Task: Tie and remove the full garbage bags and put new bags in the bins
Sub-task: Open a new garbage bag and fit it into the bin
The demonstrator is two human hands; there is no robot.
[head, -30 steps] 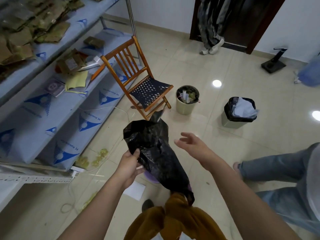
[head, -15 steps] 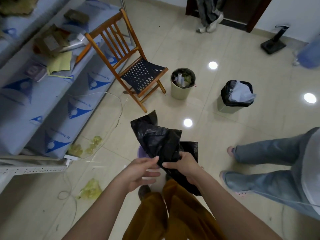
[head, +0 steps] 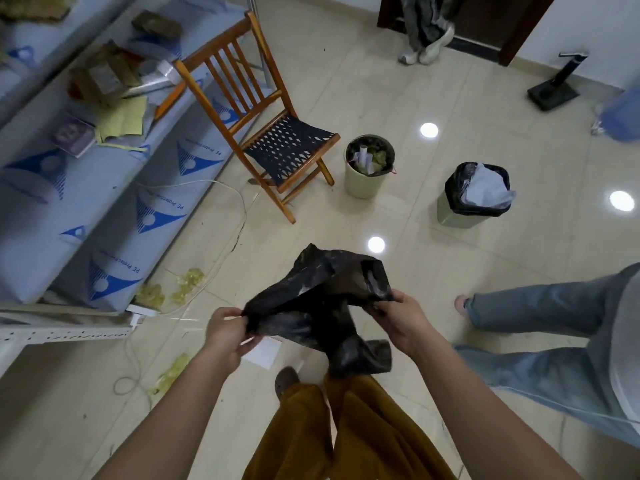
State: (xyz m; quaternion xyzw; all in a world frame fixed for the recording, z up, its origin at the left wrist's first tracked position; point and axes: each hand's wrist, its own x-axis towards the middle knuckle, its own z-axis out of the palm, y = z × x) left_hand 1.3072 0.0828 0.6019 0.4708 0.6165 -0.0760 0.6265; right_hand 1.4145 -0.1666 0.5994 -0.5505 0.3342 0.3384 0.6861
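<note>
A black garbage bag (head: 313, 303) hangs spread between my two hands above the tiled floor. My left hand (head: 227, 332) pinches its left edge and my right hand (head: 398, 318) grips its right edge, so the mouth is pulled partly open. Farther off, a pale green bin (head: 363, 183) stands full of paper and scraps beside the chair. To its right a second pale bin (head: 453, 214) has a black liner holding white paper.
A wooden folding chair (head: 273, 133) stands left of the bins. Metal shelving (head: 86, 168) with blue-printed sheets and clutter runs along the left, with a cable and yellowish scraps on the floor. Another person's jeans-clad legs (head: 540, 327) stand at right. A white paper (head: 265, 351) lies below my hands.
My right hand came in from open air, took hold of the bag, and both hands then moved apart, spreading the bag. The view tilted down and closer to the bins.
</note>
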